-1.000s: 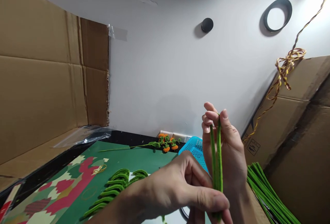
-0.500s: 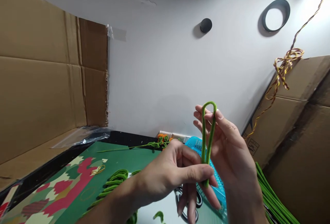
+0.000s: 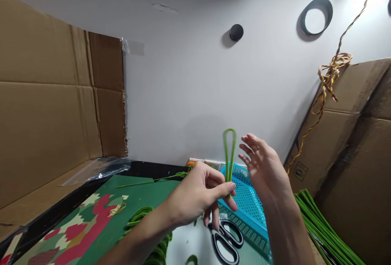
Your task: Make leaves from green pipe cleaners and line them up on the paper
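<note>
A green pipe cleaner (image 3: 229,147), bent into a narrow upright loop, is pinched near its lower ends by my left hand (image 3: 203,196). To the right of the loop, my right hand (image 3: 264,163) is raised with fingers apart, holding nothing and touching nothing. Under my left hand lie black-and-grey handled scissors (image 3: 226,242); their blades are hidden. A pile of bent green pipe cleaners (image 3: 139,218) sits partly behind my left forearm. One short curved green piece (image 3: 192,259) rests on the white surface at the bottom edge.
A blue perforated basket (image 3: 249,191) stands behind the hands. Straight green pipe cleaners (image 3: 326,228) lie at right. Orange flowers (image 3: 191,164) on a green stem lie at the back. Cardboard walls (image 3: 61,110) flank the sides; twisted gold wire (image 3: 331,73) hangs at right.
My right hand has let go of the loop's top and moved away to the right. My left hand has shifted slightly left with the loop, exposing more of the scissors and basket.
</note>
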The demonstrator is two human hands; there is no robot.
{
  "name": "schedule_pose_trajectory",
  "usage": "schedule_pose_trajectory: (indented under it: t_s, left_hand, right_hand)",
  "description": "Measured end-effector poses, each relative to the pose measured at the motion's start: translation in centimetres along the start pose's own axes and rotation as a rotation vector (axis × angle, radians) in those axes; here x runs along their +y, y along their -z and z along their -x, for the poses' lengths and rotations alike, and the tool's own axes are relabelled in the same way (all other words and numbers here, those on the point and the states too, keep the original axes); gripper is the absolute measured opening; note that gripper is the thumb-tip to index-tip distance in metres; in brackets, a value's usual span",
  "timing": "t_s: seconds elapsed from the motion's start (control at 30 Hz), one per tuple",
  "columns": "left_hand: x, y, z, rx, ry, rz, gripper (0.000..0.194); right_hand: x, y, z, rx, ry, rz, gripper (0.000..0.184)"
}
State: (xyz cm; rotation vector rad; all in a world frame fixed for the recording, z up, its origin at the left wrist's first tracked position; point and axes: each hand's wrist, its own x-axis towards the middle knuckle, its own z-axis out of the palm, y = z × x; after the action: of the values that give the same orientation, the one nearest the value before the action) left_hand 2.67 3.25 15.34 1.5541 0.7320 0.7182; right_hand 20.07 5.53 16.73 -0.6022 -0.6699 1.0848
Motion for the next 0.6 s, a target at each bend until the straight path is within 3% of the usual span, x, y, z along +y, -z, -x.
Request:
schedule_pose_trajectory:
  t_s: [0.13,0.27,0.4,0.5,0.6]
  left_hand:
    - [-0.7,0.7,-0.6,0.107,0.008,-0.134,0.04]
    - [-1.3,1.1,-0.9,0.255,-0.013,-0.358,0.041]
    - [-1.3,1.3,-0.8,0.3,-0.043,-0.543,0.042]
    - [-1.2,1.2,-0.8,0.313,-0.051,-0.72,0.042]
    - [-1.2,1.1,-0.8,0.34,-0.055,-0.867,0.039]
  right_hand:
    - [-0.1,1.3,-1.4,-0.037,0.206,0.165,0.03]
    - [-0.5,2.0,-1.9,-0.149,0.373,0.502,0.041]
    - [-0.2,1.7,-1.9,-0.272,0.387,0.809,0.041]
    - [0.5,1.3,-1.8,-0.349,0.357,0.889,0.036]
    - [1.2,1.0,-1.8,-0.349,0.421,0.927,0.035]
